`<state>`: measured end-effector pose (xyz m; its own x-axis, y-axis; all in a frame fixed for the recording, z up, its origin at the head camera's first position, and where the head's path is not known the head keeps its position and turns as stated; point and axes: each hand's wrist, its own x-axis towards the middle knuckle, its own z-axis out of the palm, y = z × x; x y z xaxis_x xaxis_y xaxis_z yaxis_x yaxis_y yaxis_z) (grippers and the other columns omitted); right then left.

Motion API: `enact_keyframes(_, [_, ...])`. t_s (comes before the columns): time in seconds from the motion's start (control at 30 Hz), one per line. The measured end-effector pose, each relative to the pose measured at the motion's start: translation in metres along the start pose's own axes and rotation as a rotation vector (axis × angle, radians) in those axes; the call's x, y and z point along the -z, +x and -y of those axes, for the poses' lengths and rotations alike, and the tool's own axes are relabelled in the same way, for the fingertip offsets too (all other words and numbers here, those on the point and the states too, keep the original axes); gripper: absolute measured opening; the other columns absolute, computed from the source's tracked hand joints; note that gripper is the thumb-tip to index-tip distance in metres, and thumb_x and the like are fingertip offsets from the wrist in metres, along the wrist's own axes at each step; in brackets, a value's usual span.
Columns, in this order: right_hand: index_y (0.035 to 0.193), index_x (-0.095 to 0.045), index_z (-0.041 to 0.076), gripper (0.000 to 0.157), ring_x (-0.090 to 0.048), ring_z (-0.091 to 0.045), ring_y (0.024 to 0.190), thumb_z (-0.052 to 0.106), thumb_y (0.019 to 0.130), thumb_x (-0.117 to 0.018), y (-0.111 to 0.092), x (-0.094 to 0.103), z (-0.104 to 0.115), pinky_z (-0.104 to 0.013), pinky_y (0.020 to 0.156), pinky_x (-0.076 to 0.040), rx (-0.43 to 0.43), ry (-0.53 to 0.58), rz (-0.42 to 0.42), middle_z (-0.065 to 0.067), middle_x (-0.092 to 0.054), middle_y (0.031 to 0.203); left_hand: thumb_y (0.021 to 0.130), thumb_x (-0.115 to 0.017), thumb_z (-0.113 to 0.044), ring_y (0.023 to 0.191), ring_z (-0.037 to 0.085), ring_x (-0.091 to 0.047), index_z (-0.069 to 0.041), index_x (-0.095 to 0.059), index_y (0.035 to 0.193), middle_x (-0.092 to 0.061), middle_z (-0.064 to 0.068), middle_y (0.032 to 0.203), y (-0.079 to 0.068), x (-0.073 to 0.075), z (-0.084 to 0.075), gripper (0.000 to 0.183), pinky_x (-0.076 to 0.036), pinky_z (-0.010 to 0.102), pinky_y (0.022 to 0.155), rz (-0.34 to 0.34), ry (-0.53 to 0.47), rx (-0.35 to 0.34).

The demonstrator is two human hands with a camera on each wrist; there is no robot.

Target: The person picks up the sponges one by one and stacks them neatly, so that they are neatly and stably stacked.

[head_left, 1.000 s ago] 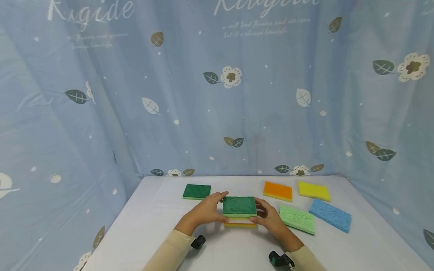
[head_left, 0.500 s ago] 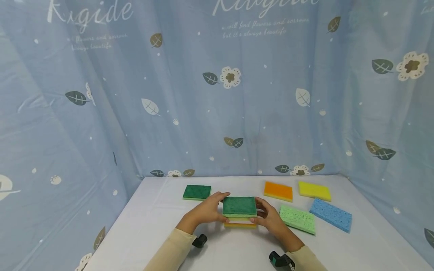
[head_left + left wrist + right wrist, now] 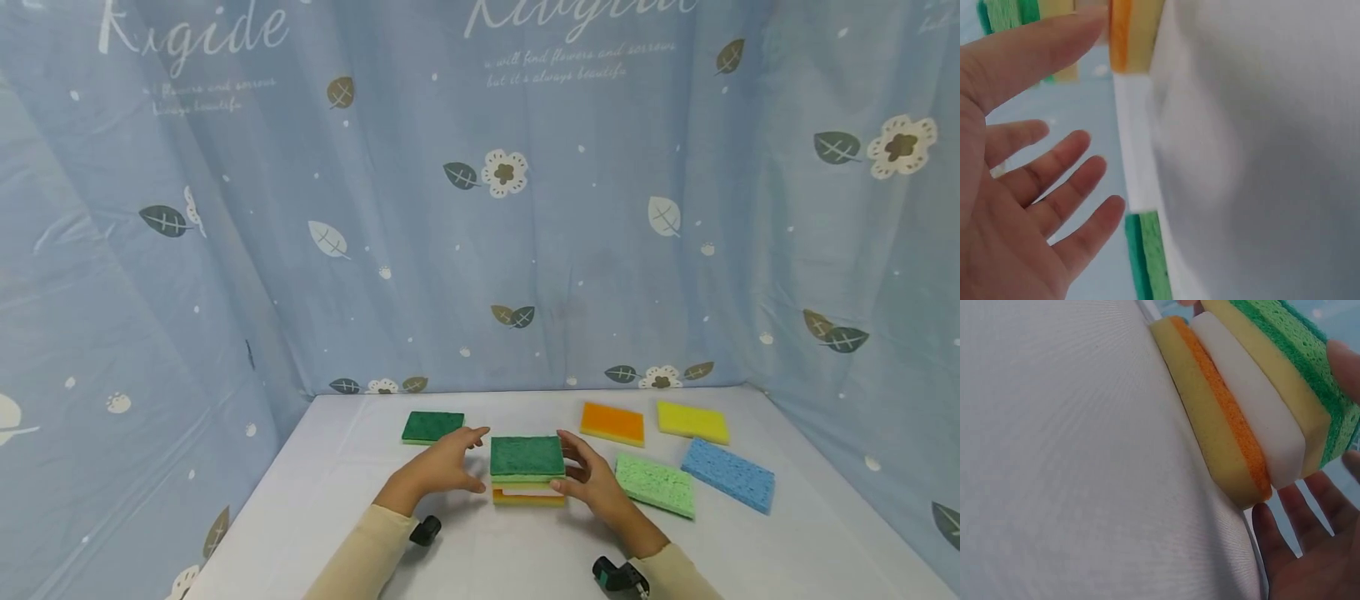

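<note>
In the head view, a stack of several sponges stands mid-table under a dark green scrub sponge (image 3: 527, 456). The right wrist view shows its layers: a yellow sponge with an orange face (image 3: 1213, 419) at the bottom, then a white sponge (image 3: 1250, 403), a yellow-and-green sponge (image 3: 1272, 369), and light green with dark green on top. My left hand (image 3: 442, 467) is spread just left of the stack, apart from it and holding nothing. At the right end, my right hand (image 3: 596, 479) rests its loosely extended fingers (image 3: 1297, 512) along the side, thumb at the front corner.
Another dark green sponge (image 3: 432, 427) lies at the back left. On the right are an orange sponge (image 3: 612, 422), a yellow sponge (image 3: 693, 422), a light green sponge (image 3: 656, 485) and a blue sponge (image 3: 729, 473). A printed blue curtain (image 3: 420, 250) surrounds the white table (image 3: 315, 500).
My left hand has let go of the stack's left side and drawn back to the left, its thumb and fingers spreading. My right hand and the stack stay nearly where they were.
</note>
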<state>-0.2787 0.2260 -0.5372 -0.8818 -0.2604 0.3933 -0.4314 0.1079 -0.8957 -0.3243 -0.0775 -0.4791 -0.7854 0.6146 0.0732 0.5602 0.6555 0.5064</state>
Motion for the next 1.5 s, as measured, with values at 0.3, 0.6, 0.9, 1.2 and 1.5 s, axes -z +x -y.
enact_keyframes(0.3, [0.151, -0.037, 0.012, 0.074, -0.047, -0.033, 0.123, 0.005, 0.087, -0.073, 0.0, 0.001, -0.001, -0.027, 0.098, -0.044, 0.074, -0.013, 0.025, -0.02, -0.042, 0.144, 0.077, -0.083, -0.039, 0.132, 0.035, -0.04, -0.01, -0.048, 0.144, -0.048, 0.012, 0.14, -0.004, 0.021, 0.03, 0.081, -0.04, 0.054, 0.1, -0.092, -0.018, 0.072])
enact_keyframes(0.6, [0.149, -0.038, 0.005, 0.069, -0.046, -0.037, 0.122, -0.001, 0.088, -0.069, 0.001, 0.001, 0.004, -0.031, 0.097, -0.045, 0.061, -0.015, 0.032, -0.021, -0.044, 0.141, 0.074, -0.085, -0.039, 0.133, 0.036, -0.038, -0.008, -0.052, 0.141, -0.046, 0.015, 0.143, -0.005, 0.047, 0.064, 0.081, -0.034, 0.055, 0.104, -0.182, 0.021, 0.179])
enact_keyframes(0.9, [0.15, -0.03, -0.002, 0.071, -0.047, -0.044, 0.12, -0.001, 0.09, -0.067, -0.004, -0.001, 0.032, -0.044, 0.1, -0.044, 0.024, -0.02, 0.047, -0.028, -0.042, 0.142, 0.073, -0.087, -0.033, 0.131, 0.038, -0.041, -0.006, -0.056, 0.137, -0.047, 0.016, 0.141, -0.002, 0.049, 0.088, 0.076, -0.036, 0.055, 0.103, -0.219, 0.029, 0.207])
enact_keyframes(1.2, [0.15, -0.03, -0.004, 0.068, -0.046, -0.047, 0.119, -0.003, 0.091, -0.064, -0.004, -0.002, 0.038, -0.05, 0.1, -0.042, 0.043, 0.004, 0.052, -0.029, -0.043, 0.14, 0.072, -0.088, -0.031, 0.135, 0.04, -0.033, -0.002, -0.055, 0.136, -0.043, 0.019, 0.145, 0.005, 0.043, 0.098, 0.078, -0.03, 0.055, 0.107, -0.198, 0.049, 0.207])
enact_keyframes(1.5, [0.149, -0.033, -0.003, 0.058, -0.044, -0.048, 0.119, -0.002, 0.095, -0.057, -0.004, -0.001, 0.037, -0.03, 0.099, -0.043, 0.077, -0.012, 0.068, -0.029, -0.041, 0.141, 0.073, -0.088, -0.022, 0.134, 0.041, -0.036, 0.0, -0.051, 0.139, -0.044, 0.022, 0.143, 0.006, 0.041, 0.101, 0.079, -0.031, 0.054, 0.107, -0.165, 0.044, 0.247])
